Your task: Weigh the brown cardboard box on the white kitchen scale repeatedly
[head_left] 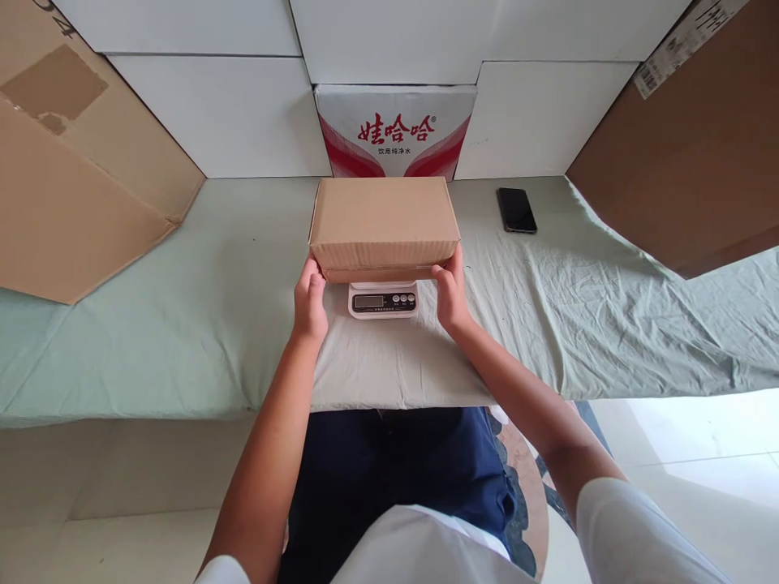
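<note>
A closed brown cardboard box (385,212) is between my two hands, over a small white kitchen scale (383,313). My left hand (311,302) grips the box at its near left corner, thumb toward the front. At the near right corner my right hand (451,290) holds it the same way, fingers along the side. The scale's display and buttons show below the box's front edge, while its weighing plate is mostly hidden. Whether the box rests on the plate or hovers just over it, I cannot tell. The display looks blank.
A black phone (517,211) lies on the green cloth (256,324) to the right. Behind stands a white and red carton (395,122) against white panels (219,113). Large cardboard sheets (91,186) flank the left side, with another brown cardboard panel (687,162) at the right.
</note>
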A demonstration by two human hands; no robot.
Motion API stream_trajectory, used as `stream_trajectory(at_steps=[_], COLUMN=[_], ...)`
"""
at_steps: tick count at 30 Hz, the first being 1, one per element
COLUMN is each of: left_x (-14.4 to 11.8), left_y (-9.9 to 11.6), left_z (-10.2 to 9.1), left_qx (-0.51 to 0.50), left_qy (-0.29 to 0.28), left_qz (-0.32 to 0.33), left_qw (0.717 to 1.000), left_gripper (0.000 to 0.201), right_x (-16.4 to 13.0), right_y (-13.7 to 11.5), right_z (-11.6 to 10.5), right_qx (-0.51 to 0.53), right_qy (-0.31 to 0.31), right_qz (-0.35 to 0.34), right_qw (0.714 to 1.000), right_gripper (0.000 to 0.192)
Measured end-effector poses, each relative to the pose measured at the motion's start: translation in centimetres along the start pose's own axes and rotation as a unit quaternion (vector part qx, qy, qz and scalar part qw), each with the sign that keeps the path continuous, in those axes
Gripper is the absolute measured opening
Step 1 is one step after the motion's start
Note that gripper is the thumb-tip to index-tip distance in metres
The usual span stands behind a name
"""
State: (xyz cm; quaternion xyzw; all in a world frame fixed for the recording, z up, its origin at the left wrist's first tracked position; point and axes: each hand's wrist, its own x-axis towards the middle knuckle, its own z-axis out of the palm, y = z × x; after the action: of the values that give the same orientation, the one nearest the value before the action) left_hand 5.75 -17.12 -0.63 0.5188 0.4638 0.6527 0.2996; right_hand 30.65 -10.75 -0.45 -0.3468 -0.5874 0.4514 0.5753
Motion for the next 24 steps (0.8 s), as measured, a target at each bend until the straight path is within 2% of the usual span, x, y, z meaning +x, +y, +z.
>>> stream_trajectory(at_steps=[5,9,13,18,24], left_x=[0.4,0.8,0.9,1.0,1.1], left_y=[-0.4,-0.6,-0.9,-1.4,-1.9], left_z=[-0.7,-1.6,-1.8,-1.6,-1.8], left_qx=[-0.015,0.008,-0.023,-0.076,-0.103], left_qy=[0.047,0.057,0.075,0.094,0.095], left_qz=[-0.008,-0.017,-0.018,-0.013,-0.007], left_qw=[0.999,0.998,0.997,0.993,0.990], left_gripper=[0.099,0.105,0.103,0.098,0.096], right_x=[0.7,2.0,2.8,2.8,2.7], right_y=[0.3,-0.3,-0.8,-0.9,-0.5], right_z=[-1.3,-2.9,-3.8,-3.7,-3.3], right_qx=[0.006,0.056,0.088,0.102,0.107], right_qy=[0.057,0.133,0.176,0.196,0.177], right_qz=[0.010,0.031,0.041,0.048,0.062], right_qw=[0.998,0.989,0.980,0.974,0.976], right_gripper=[0.087,0.082,0.080,0.078,0.081])
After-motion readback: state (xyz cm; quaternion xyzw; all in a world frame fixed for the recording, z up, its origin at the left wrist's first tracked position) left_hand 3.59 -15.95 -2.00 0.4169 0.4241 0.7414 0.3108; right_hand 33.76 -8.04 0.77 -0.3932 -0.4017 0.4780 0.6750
